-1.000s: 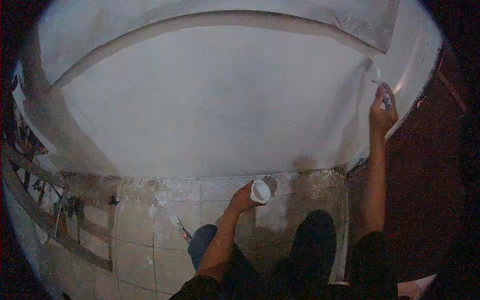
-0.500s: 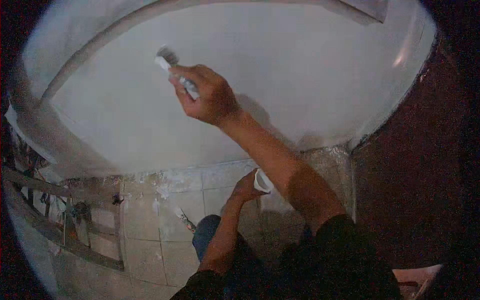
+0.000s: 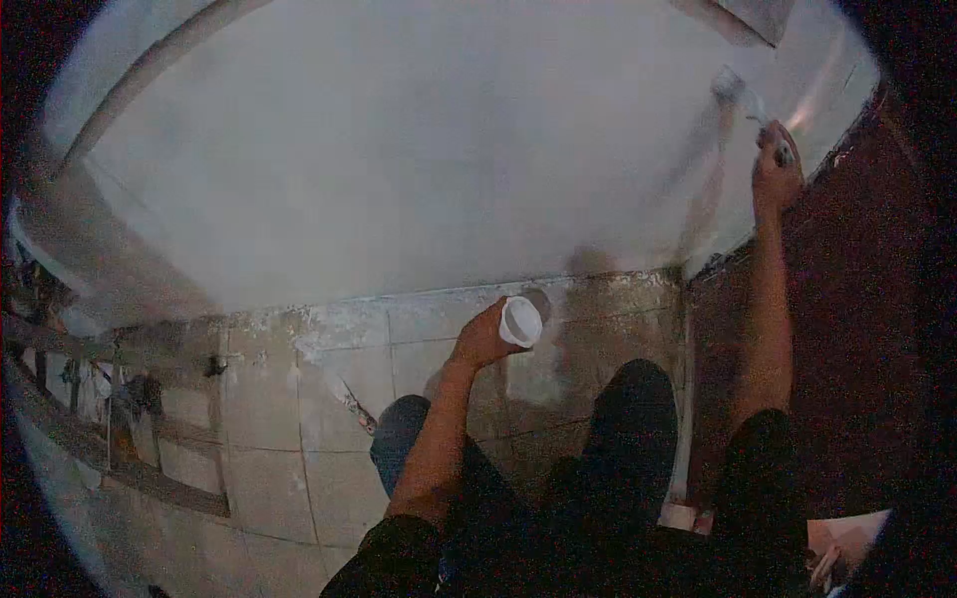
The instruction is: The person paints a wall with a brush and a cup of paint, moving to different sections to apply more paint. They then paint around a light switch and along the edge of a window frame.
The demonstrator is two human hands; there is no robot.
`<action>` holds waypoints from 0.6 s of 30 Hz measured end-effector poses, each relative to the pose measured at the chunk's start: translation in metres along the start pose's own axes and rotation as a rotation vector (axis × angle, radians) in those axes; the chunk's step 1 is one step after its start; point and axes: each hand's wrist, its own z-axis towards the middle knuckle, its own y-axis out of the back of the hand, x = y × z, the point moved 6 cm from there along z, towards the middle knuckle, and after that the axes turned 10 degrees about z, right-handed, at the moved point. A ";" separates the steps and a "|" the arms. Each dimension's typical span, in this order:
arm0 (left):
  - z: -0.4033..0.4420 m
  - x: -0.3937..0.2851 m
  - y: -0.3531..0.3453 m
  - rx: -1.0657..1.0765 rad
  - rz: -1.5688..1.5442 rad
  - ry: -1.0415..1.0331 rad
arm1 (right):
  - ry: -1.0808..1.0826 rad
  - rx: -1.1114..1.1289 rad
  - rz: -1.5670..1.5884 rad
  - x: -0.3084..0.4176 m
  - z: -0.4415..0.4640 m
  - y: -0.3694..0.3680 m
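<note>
My right hand (image 3: pixel 779 171) is closed round the handle of a paintbrush (image 3: pixel 755 108) at the upper right. The bristles are up against, or very close to, the white wall (image 3: pixel 399 149); I cannot tell if they touch. Lower down, over the tiled floor, my left hand (image 3: pixel 482 336) grips a white cup (image 3: pixel 520 321). The cup's mouth faces me and its inside looks whitish. Its contents are too dim to make out.
Floor tiles (image 3: pixel 269 399) run below the wall, with white smears along its foot. A scraper-like tool (image 3: pixel 356 411) lies near my left knee. At the left is a wooden frame (image 3: pixel 150 483) with rungs. A dark red surface (image 3: pixel 847 329) borders the wall at right.
My right hand has swung from the wall's upper left to its upper right, still holding the paintbrush. The left hand has risen slightly, and more of the cup's mouth shows.
</note>
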 end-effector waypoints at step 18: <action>0.007 -0.021 -0.017 0.159 -0.029 0.015 | 0.274 0.400 0.989 0.360 -0.225 -0.162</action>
